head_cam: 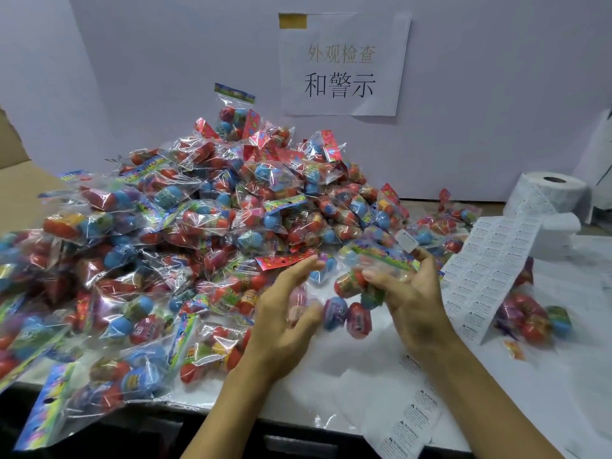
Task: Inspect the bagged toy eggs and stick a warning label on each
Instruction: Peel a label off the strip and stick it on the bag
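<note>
Bag of toy eggs (357,286) hangs over the table (331,376), gripped by my right hand (410,293), warning label (408,240) on one fingertip. My left hand (288,313) is relaxed, uncurled, touching the bag. Heap of bags (185,226) crowds the left; label strip (490,263) lies right.

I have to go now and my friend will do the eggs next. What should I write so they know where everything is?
Right hand: grips a bag of toy eggs held above the table, with a small label on a fingertip, not yet stuck on.
Left hand: open, fingers near the bag's lower eggs.
Big pile of bags: left and centre of the table.
Label strip runs from the roll on the right.
One bag lies apart, right of the strip.
Left: nearly the whole pile.
</note>
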Motion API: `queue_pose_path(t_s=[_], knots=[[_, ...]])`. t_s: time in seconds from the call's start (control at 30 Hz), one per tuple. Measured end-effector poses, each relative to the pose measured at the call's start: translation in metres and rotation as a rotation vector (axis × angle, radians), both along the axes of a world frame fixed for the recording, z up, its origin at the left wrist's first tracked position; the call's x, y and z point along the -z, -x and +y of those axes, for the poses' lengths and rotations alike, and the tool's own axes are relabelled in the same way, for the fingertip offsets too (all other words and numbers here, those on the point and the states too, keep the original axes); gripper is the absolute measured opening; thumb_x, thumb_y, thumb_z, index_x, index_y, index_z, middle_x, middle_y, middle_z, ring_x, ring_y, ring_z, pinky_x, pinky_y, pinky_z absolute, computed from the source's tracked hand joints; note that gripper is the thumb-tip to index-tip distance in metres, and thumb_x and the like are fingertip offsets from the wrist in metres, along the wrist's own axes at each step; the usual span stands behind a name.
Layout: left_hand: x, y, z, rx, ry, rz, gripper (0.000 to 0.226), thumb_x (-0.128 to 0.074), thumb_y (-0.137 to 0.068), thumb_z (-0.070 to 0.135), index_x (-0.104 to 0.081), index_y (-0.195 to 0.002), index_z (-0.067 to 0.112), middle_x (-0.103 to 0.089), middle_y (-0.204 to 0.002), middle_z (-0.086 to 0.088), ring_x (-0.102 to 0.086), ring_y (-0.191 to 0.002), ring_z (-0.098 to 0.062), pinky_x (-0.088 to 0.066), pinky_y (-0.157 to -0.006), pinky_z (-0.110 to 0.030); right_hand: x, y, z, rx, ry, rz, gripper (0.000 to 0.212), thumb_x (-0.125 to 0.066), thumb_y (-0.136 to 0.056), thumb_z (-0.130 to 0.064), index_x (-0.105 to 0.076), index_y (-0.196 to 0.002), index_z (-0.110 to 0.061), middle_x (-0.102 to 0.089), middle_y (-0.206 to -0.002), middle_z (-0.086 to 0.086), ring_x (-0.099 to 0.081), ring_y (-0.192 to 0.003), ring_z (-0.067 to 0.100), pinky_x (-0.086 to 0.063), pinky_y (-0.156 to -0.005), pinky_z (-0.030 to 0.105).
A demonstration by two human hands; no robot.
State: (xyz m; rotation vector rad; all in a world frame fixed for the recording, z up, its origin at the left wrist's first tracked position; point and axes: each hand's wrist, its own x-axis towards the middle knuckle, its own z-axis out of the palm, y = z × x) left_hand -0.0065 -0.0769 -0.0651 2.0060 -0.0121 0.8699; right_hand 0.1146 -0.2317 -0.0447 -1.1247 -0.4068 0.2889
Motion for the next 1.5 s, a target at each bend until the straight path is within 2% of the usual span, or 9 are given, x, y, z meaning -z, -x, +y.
queue_pose_path(t_s=[0.13, 0.43, 0.57, 0.77, 0.9, 1.03, 1.2, 1.33, 1.5], knots=[[-0.017, -0.009, -0.006, 0.115, 0.324, 0.164, 0.034, -0.068, -0.088, 0.05, -0.071, -0.113, 0.027, -0.076, -0.106, 0.013, -0.072, -0.096, -0.002, -0.055, -0.077, -0.015, 0.002, 0.008, 0.003, -0.109, 0.075, -0.085, 0.08, -0.087, -0.063, -0.011, -0.037, -0.123, -0.028, -0.07, -0.113, 0.029, -0.074, -0.092, 0.035, -0.06, -0.079, 0.039], [-0.007, -0.019, -0.01, 0.119, 0.742, 0.134, 0.027, -0.08, -0.081, 0.03, -0.081, -0.1, 0.011, -0.078, -0.099, -0.018, -0.074, -0.096, -0.036, -0.058, -0.09, -0.053, 0.001, 0.011, 0.006, 0.034, 0.137, -0.061, 0.073, -0.089, -0.063, -0.027, -0.042, -0.118, -0.028, -0.054, -0.133, 0.007, -0.068, -0.114, 0.019, -0.054, -0.1, 0.044], [-0.01, -0.02, -0.011, 0.077, 0.713, 0.13, 0.019, -0.078, -0.08, 0.028, -0.082, -0.088, 0.011, -0.077, -0.091, -0.017, -0.073, -0.09, -0.035, -0.058, -0.085, -0.049, 0.003, 0.011, 0.009, 0.05, 0.052, -0.072, 0.062, -0.082, -0.075, 0.0, -0.041, -0.114, -0.025, -0.052, -0.13, 0.004, -0.074, -0.089, 0.002, -0.059, -0.073, 0.021], [-0.011, -0.021, -0.019, 0.092, 0.647, 0.123, 0.008, -0.077, -0.09, 0.023, -0.079, -0.093, 0.016, -0.078, -0.087, -0.007, -0.075, -0.084, -0.019, -0.059, -0.075, -0.031, 0.001, 0.008, 0.009, 0.061, -0.08, 0.001, 0.068, -0.079, -0.07, 0.004, -0.036, -0.114, -0.025, -0.056, -0.132, 0.009, -0.072, -0.102, 0.04, -0.062, -0.084, 0.041], [-0.009, -0.018, -0.018, 0.213, 0.657, 0.301, 0.059, -0.087, -0.07, 0.046, -0.063, -0.123, 0.041, -0.075, -0.115, -0.007, -0.075, -0.103, -0.025, -0.062, -0.086, -0.042, -0.002, 0.005, 0.008, 0.14, -0.139, 0.058, 0.079, -0.081, -0.059, -0.005, -0.036, -0.122, -0.018, -0.058, -0.132, 0.008, -0.063, -0.12, 0.042, -0.059, -0.093, 0.049], [-0.009, -0.017, -0.016, 0.333, 0.602, 0.378, 0.087, -0.094, -0.067, 0.024, -0.046, -0.137, 0.045, -0.066, -0.127, -0.017, -0.074, -0.104, -0.031, -0.062, -0.085, -0.049, -0.004, 0.001, 0.006, 0.187, -0.234, 0.103, 0.07, -0.08, -0.065, 0.001, -0.038, -0.119, -0.017, -0.059, -0.133, 0.008, -0.075, -0.1, 0.03, -0.062, -0.071, 0.028], [-0.007, -0.022, -0.017, 0.309, 0.605, 0.279, 0.064, -0.09, -0.069, 0.011, -0.064, -0.119, 0.041, -0.072, -0.11, -0.016, -0.076, -0.095, -0.033, -0.063, -0.081, -0.045, -0.004, 0.0, 0.006, 0.167, -0.246, 0.112, 0.057, -0.079, -0.072, -0.018, -0.042, -0.115, -0.019, -0.059, -0.136, 0.013, -0.073, -0.105, 0.028, -0.062, -0.084, 0.035], [-0.008, -0.026, -0.008, 0.266, 0.716, 0.115, 0.057, -0.09, -0.069, 0.01, -0.069, -0.118, 0.03, -0.075, -0.106, -0.019, -0.075, -0.094, -0.037, -0.062, -0.076, -0.038, -0.003, -0.001, 0.003, 0.171, -0.2, 0.077, 0.034, -0.07, -0.084, -0.036, -0.055, -0.107, -0.016, -0.072, -0.105, 0.0, -0.069, -0.11, 0.025, -0.056, -0.081, 0.03], [-0.008, -0.025, 0.001, 0.3, 0.863, 0.059, 0.048, -0.089, -0.071, 0.016, -0.072, -0.115, 0.027, -0.076, -0.107, -0.016, -0.075, -0.095, -0.036, -0.06, -0.078, -0.033, 0.003, -0.001, 0.002, 0.092, -0.094, 0.016, 0.012, -0.065, -0.08, -0.026, -0.072, -0.087, -0.018, -0.07, -0.105, 0.006, -0.066, -0.104, 0.019, -0.055, -0.075, 0.03]])
